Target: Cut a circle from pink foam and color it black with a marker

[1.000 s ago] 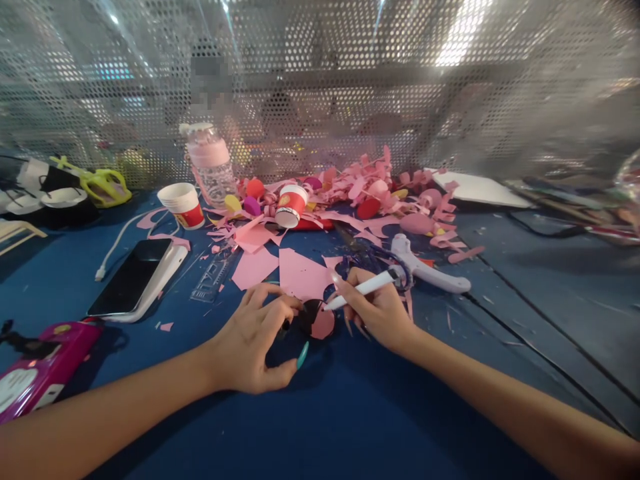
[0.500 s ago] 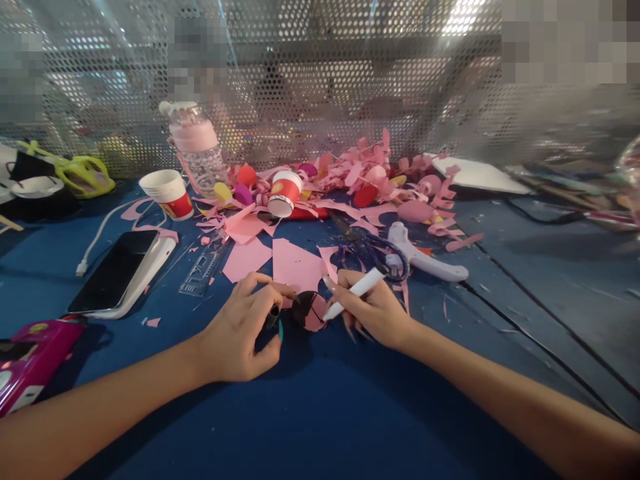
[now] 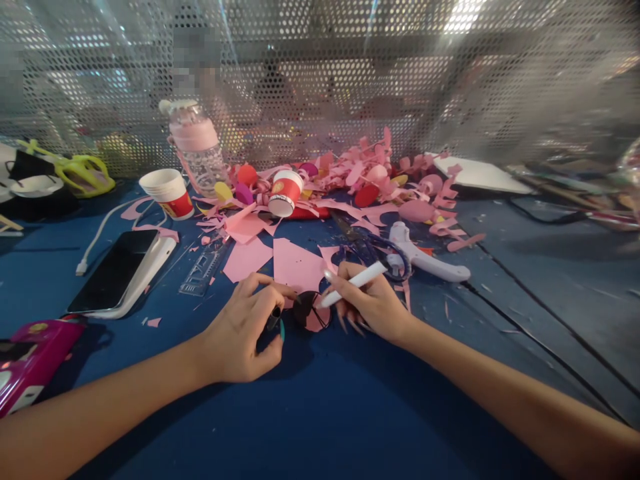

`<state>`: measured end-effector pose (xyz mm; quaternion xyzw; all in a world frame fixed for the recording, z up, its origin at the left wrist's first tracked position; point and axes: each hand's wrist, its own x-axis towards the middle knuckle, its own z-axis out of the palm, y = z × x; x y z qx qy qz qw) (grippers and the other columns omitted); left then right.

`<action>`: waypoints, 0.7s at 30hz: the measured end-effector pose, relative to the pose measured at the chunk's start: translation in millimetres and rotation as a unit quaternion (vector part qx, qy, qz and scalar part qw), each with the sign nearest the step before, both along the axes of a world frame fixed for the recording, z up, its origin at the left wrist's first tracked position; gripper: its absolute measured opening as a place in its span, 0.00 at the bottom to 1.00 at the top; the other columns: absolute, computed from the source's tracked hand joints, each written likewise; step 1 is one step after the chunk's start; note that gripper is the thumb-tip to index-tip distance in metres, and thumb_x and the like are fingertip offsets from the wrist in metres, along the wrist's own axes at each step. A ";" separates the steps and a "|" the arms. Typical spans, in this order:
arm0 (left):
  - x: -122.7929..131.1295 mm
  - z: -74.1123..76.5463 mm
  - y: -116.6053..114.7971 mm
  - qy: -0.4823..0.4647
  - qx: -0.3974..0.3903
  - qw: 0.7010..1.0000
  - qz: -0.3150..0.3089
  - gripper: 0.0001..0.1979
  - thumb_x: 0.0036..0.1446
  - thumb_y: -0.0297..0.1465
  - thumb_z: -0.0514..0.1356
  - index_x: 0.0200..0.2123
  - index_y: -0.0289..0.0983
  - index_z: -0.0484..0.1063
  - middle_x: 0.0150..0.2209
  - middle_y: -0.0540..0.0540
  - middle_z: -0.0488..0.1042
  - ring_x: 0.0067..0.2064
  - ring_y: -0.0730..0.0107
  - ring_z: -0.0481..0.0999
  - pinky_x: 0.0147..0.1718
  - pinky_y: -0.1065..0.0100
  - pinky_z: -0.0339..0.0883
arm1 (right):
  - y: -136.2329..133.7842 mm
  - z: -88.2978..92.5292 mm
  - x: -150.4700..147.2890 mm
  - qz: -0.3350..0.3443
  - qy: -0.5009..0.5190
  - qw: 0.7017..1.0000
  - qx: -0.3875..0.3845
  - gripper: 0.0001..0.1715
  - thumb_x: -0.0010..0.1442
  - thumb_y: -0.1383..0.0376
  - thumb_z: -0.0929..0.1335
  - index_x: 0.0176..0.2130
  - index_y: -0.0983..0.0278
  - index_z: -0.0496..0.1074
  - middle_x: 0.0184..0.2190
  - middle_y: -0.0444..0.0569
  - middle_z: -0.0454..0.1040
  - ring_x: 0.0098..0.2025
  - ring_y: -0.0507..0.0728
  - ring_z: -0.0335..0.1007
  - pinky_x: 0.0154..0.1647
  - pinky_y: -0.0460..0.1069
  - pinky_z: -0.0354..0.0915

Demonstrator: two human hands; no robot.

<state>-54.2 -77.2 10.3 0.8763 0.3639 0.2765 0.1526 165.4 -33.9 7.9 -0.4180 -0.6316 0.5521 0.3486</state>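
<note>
My right hand (image 3: 373,300) is closed round a white marker (image 3: 357,283), whose tip meets a small pink paper disc (image 3: 319,321). Much of the disc's left and upper part is coloured black, with dark lines toward its right side. My left hand (image 3: 245,327) is curled, with a black marker cap (image 3: 273,319) tucked in its fingers. Its index finger reaches to the disc's upper left edge and seems to hold it against the table. Just behind the disc lies a cut pink paper sheet (image 3: 297,263).
Behind are a heap of pink paper scraps (image 3: 360,167), a red paper cup (image 3: 286,193), stacked cups (image 3: 167,193) and a bottle (image 3: 195,143). Scissors (image 3: 373,250) and a white glue gun (image 3: 425,260) lie right; a clear ruler (image 3: 203,267) and phone (image 3: 115,270) left.
The marker tip has shifted slightly left and up over the disc, toward the black part. More black shows near the disc's middle. My left hand has barely moved.
</note>
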 end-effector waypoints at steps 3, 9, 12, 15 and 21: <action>0.1 -0.1 -0.2 0.001 0.001 1.000 0.001 0.14 0.45 0.21 0.54 0.34 0.39 0.53 0.45 0.41 0.68 0.47 0.58 0.60 0.46 0.54 0.60 | 0.9 -0.4 -1.0 0.004 -0.015 1.000 0.001 0.22 0.55 0.50 0.65 0.22 0.63 0.58 0.11 0.38 0.63 0.10 0.44 0.54 0.08 0.39 0.50; 0.8 0.3 -0.1 0.001 0.001 1.000 0.002 0.14 0.45 0.21 0.53 0.34 0.39 0.53 0.44 0.41 0.69 0.47 0.58 0.61 0.45 0.55 0.60 | 1.4 -1.7 -0.1 0.004 0.003 1.000 -0.011 0.21 0.56 0.50 0.65 0.23 0.63 0.59 0.11 0.37 0.64 0.09 0.44 0.53 0.06 0.39 0.48; 0.5 -0.2 0.2 0.004 -0.004 1.000 0.003 0.14 0.45 0.21 0.53 0.34 0.39 0.53 0.46 0.40 0.68 0.47 0.58 0.60 0.45 0.55 0.60 | 1.1 -1.4 -0.2 0.027 -0.012 0.999 -0.012 0.22 0.56 0.51 0.65 0.21 0.63 0.57 0.10 0.37 0.61 0.08 0.43 0.51 0.06 0.39 0.47; 0.3 -0.9 0.3 0.005 -0.005 1.000 0.003 0.14 0.45 0.21 0.54 0.34 0.38 0.53 0.46 0.40 0.68 0.47 0.58 0.60 0.45 0.55 0.60 | 0.8 -0.2 -0.7 0.027 -0.010 0.999 -0.016 0.23 0.56 0.51 0.65 0.21 0.63 0.57 0.09 0.36 0.61 0.08 0.43 0.51 0.06 0.39 0.47; 0.4 -0.3 0.3 0.004 0.000 1.000 0.002 0.14 0.45 0.21 0.53 0.34 0.39 0.53 0.45 0.41 0.69 0.47 0.58 0.60 0.44 0.54 0.61 | 1.6 0.2 -0.9 0.053 -0.014 0.998 -0.016 0.25 0.55 0.49 0.65 0.20 0.62 0.56 0.09 0.37 0.61 0.08 0.44 0.53 0.05 0.39 0.46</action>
